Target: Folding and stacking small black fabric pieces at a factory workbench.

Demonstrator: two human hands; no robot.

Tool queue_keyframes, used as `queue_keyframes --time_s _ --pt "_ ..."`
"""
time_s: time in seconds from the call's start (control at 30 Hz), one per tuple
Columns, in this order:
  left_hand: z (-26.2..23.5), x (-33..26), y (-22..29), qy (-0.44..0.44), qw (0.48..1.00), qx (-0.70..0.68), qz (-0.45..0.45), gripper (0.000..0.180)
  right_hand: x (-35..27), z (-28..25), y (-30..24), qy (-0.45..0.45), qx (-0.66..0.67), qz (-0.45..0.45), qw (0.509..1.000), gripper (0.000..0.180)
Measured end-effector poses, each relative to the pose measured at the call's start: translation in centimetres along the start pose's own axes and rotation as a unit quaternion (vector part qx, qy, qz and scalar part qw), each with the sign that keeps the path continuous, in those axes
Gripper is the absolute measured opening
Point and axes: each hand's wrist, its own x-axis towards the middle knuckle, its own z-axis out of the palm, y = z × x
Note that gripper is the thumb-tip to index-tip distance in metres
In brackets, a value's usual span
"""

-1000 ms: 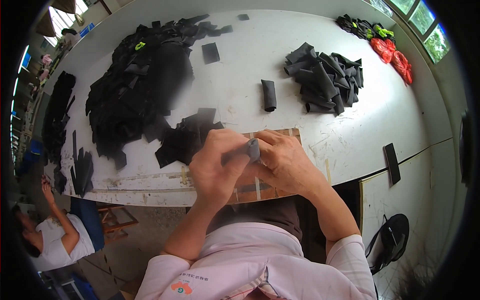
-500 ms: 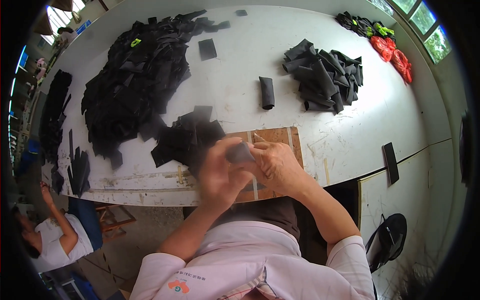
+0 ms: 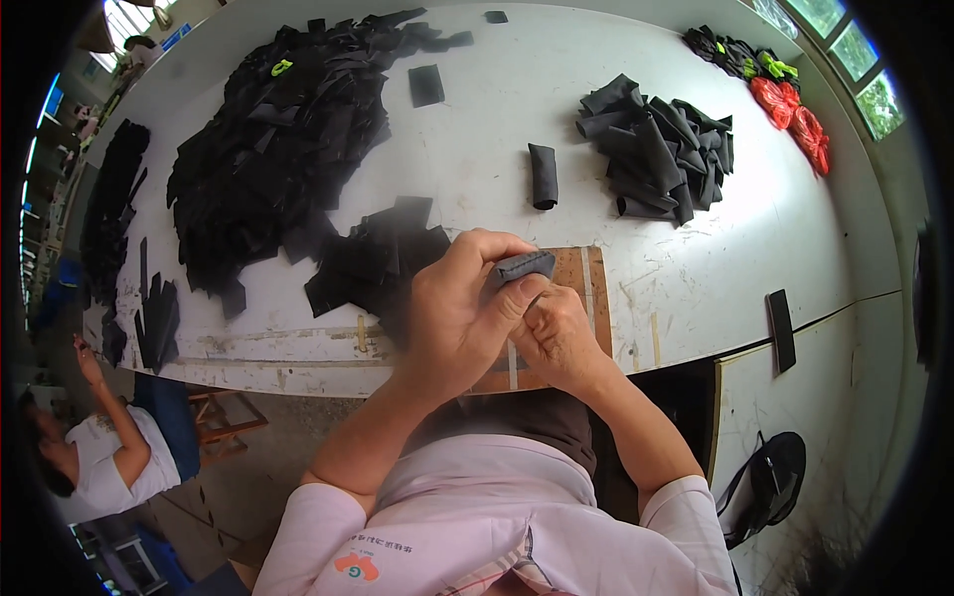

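Both of my hands meet over the brown board (image 3: 596, 278) at the table's near edge. Between them is a small black fabric tube (image 3: 525, 266), with a stitched-looking edge turned up. My left hand (image 3: 452, 313) curls round it from the left, thumb and fingers closed on it. My right hand (image 3: 561, 333) is closed in a fist on its lower right side; the fingertips and lower part of the tube are hidden. Just left of my left hand lies a small heap of flat black fabric pieces (image 3: 343, 278). A single black tube (image 3: 543, 177) lies beyond my hands.
A large pile of flat black pieces (image 3: 268, 159) covers the left of the white table (image 3: 477, 109). Far right is a heap of black tubes (image 3: 651, 149). Red plastic bags (image 3: 795, 114) lie by the wall. A seated person (image 3: 129, 447) is at left; a black bag (image 3: 775, 482) is at right.
The tube has turned between my hands, so its edge now faces up. My left hand has closed more round it, and my right hand has drawn down into a fist.
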Motion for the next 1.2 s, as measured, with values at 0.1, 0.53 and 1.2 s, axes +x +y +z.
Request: queue_keyframes --time_s 0.1,0.53,1.2 --pt "0.1 0.4 0.2 -0.048 0.998 -0.026 0.038 0.02 -0.1 -0.5 -0.4 0.008 0.011 -0.004 1.0 0.013" --pt "-1.2 -0.5 -1.4 -0.079 0.997 -0.015 0.023 0.027 -3.5 3.3 5.1 0.031 0.078 0.065 0.994 0.013" --pt "1.7 -0.3 -1.3 0.057 0.998 -0.02 0.023 0.021 -4.0 0.1 15.2 0.128 -0.08 0.041 0.988 0.037"
